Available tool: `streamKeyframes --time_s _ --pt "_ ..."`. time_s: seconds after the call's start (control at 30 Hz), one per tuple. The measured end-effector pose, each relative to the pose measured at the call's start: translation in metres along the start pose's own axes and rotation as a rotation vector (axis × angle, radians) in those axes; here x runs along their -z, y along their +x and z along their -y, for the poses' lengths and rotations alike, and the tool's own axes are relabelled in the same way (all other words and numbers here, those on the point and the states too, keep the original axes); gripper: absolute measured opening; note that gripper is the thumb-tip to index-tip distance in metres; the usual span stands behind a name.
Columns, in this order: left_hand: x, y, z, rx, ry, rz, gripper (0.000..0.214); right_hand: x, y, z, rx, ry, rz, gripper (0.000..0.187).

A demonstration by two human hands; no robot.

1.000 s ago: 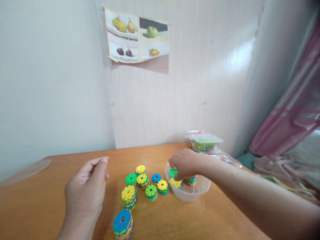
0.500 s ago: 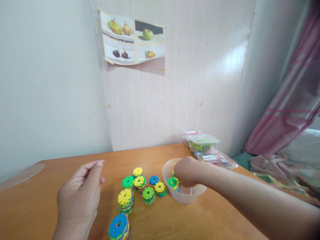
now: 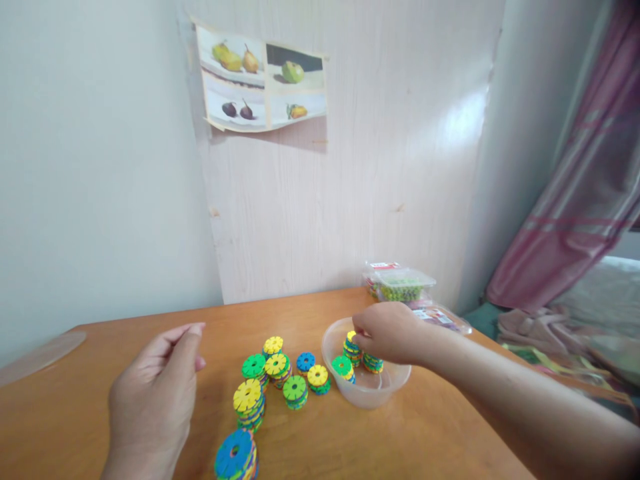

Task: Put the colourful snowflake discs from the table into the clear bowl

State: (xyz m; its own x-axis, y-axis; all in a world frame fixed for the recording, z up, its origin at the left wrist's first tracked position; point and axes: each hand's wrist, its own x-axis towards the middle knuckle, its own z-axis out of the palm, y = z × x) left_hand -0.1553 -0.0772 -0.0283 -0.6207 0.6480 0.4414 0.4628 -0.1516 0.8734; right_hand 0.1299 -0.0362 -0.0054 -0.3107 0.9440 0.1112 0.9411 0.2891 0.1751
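My left hand (image 3: 153, 397) hovers over the table at left, thumb and fingertips pinched together with no object visible between them. My right hand (image 3: 387, 330) is above a clear plastic bowl (image 3: 370, 397); its fingers curl down and their tips are hidden, so I cannot make out whether anything is in them. Inside the bowl stand stacks of notched plastic discs: a green-topped stack (image 3: 343, 367), a yellow-topped stack (image 3: 353, 348) and another stack (image 3: 373, 363) partly under my hand. Between my hands, several more disc stacks stand on the table, including a blue-topped one (image 3: 235, 453) nearest me and a tall yellow-topped one (image 3: 249, 397).
Clear food boxes (image 3: 403, 287) are piled behind the bowl near the wall. A translucent flat sheet (image 3: 45, 357) lies at the table's left edge. Fruit pictures (image 3: 263, 80) hang on the wall; a pink curtain (image 3: 560, 193) hangs at right.
My right hand has risen a little out of the bowl, uncovering more disc stacks inside it. My left hand keeps its pinch. The view has shifted slightly.
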Motion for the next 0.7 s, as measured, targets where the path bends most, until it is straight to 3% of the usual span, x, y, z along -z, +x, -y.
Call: streamKeyframes --time_s 0.13,0.27,0.47,0.7 --pt "0.000 -0.003 -0.005 0.040 0.014 0.027 0.038 -0.020 -0.027 -0.022 -0.198 0.270 -0.328 0.032" --pt "0.000 -0.005 -0.008 0.028 0.043 0.023 0.037 -0.065 -0.039 -0.050 -0.384 0.601 -0.596 0.043" --pt "0.001 -0.006 -0.012 -0.035 0.141 0.022 0.033 -0.138 -0.027 -0.084 -0.550 1.071 -0.684 0.042" --pt "-0.006 -0.003 -0.001 -0.108 0.182 -0.015 0.024 -0.152 -0.027 -0.073 -0.498 1.060 -0.697 0.042"
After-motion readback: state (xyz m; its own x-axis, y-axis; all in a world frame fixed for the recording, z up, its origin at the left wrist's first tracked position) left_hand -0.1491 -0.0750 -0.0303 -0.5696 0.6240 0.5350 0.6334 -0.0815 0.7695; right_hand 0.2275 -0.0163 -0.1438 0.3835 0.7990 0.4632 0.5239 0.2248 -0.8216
